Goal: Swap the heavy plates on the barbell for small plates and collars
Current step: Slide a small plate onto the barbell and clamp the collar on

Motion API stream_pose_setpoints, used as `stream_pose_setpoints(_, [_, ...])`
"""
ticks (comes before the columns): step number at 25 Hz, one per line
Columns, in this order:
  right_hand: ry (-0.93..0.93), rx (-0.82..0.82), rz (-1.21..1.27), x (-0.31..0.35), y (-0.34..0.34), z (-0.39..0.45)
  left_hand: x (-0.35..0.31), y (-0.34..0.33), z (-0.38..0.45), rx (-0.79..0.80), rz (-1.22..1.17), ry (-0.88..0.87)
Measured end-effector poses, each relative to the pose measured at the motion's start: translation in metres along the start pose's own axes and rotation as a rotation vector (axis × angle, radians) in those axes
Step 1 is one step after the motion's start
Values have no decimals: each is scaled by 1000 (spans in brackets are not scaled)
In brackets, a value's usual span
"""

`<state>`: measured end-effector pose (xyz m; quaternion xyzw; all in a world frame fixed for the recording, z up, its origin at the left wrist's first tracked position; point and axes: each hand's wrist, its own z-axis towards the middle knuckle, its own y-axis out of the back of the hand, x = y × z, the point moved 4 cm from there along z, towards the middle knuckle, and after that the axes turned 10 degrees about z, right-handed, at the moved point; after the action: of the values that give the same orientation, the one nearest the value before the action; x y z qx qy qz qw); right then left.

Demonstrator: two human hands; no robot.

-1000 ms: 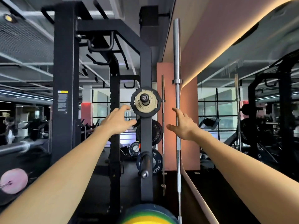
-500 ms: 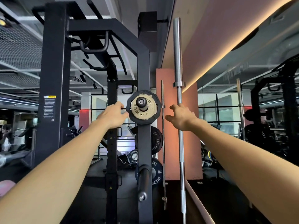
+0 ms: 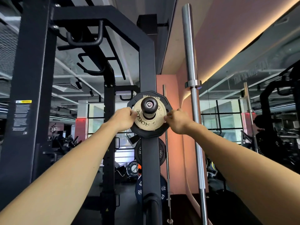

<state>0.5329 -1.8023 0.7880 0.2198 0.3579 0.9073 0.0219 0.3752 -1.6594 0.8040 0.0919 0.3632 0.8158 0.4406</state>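
Gripping small plate (image 3: 146, 122) rim on peg (image 3: 149, 104): left hand (image 3: 123, 117) and right hand (image 3: 177, 121) curl on opposite edges. Likely rigid, light metal; slide straight off.

Between the left hand (image 3: 124, 118) and right hand (image 3: 177, 121) sits a tan small plate (image 3: 146, 122) with black lettering, backed by a black plate (image 3: 146, 133). Right of the right hand stands a silver barbell (image 3: 194, 111) against a salmon-pink wall (image 3: 174, 143).
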Motion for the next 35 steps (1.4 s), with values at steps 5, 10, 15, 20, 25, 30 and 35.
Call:
stream_pose_setpoints(5, [-35,-47,125,-7,-22,28,-3,-19,24,-104,-161,35])
stream_pose_setpoints(10, [-60,-141,385,-12,-27,41,-6,-25,29,-110,-171,141])
stream_pose_setpoints(15, [-95,-31,645,-7,-17,21,-2,-14,22,-24,-409,141])
stream_pose_setpoints(20, [-84,28,712,13,10,-18,-13,16,-12,-44,-507,171])
stream_pose_setpoints(25, [-78,24,781,39,42,-70,-33,65,-62,-98,-477,147])
stream_pose_setpoints(30, [-35,25,815,63,63,-124,-44,116,-112,-124,-366,130])
stream_pose_setpoints(35, [-5,101,853,114,60,-180,-17,164,-181,-104,-316,183])
